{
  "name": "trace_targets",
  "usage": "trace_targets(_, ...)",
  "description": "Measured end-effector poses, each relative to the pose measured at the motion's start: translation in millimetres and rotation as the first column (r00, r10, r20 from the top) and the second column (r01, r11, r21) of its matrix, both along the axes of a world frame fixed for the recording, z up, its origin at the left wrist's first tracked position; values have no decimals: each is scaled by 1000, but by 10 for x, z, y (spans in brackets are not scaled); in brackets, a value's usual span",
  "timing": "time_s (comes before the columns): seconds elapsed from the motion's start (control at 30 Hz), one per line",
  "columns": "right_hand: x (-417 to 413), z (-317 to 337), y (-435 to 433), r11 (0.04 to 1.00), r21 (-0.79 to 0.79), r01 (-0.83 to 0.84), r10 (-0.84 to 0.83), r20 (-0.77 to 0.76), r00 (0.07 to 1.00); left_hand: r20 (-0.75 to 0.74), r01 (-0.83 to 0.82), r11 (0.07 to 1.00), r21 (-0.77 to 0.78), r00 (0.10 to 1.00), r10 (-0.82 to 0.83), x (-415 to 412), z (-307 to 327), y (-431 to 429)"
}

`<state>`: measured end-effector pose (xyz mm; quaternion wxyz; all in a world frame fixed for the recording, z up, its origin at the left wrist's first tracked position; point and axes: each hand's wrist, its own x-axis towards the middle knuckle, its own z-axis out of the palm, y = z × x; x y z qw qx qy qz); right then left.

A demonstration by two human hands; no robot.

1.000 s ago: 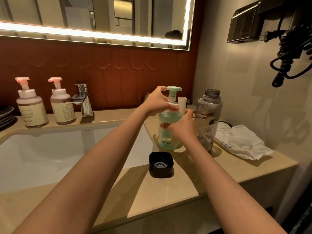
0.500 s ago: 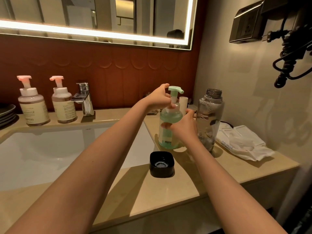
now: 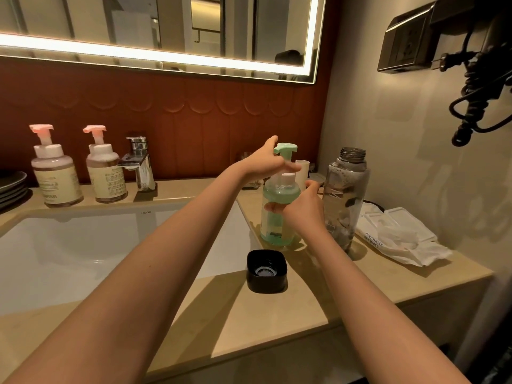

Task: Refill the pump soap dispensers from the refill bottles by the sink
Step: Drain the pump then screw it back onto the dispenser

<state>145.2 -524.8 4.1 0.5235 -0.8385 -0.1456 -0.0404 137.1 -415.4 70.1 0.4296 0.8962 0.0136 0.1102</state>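
Note:
A green pump dispenser [image 3: 278,220] stands on the counter right of the sink. My left hand [image 3: 267,164] grips its white collar just under the green pump head [image 3: 286,148]. My right hand [image 3: 300,207] holds the bottle's body from the right side. An uncapped clear refill bottle [image 3: 345,195] stands right beside it, with some liquid and foam inside. Its black square cap [image 3: 266,271] lies upside down on the counter in front of the dispenser.
Two pink-pump dispensers [image 3: 56,173] [image 3: 105,170] stand at the back left beside the chrome faucet [image 3: 140,164]. The white sink basin [image 3: 83,245] fills the left. A wet wipes pack [image 3: 399,235] lies at the right. Stacked dark plates [image 3: 12,187] sit far left. A small white cup [image 3: 302,169] stands behind.
My left hand has turned on the collar and the pump head now sits a little higher. The right hand keeps its hold on the bottle.

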Motion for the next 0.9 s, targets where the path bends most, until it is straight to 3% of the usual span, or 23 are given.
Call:
trace_targets(0.13, -9, -1, -3, 1000, 0, -9, 9, -2, 1000, 22, -66, 994, 89, 998, 65, 3, -58, 48)
trace_targets(0.4, -27, 11, -17, 1000, -3, -9, 9, 8, 1000, -47, -21, 990, -137, 999, 14, 9, -101, 45)
trace_targets(0.53, -26, 9, -14, 1000, 9, -21, 21, -10, 1000, 6, -77, 995, -61, 997, 77, 19, -132, 53)
trace_targets(0.77, -13, 8, 1, 1000, -1, -11, 11, -19, 1000, -9, -13, 989, -149, 1000, 12, 31, -112, 24)
trace_targets(0.9, -11, 2, 2, 1000, 2, -17, 17, -24, 1000, 56, -80, 996, -41, 995, 82, 59, -128, 29)
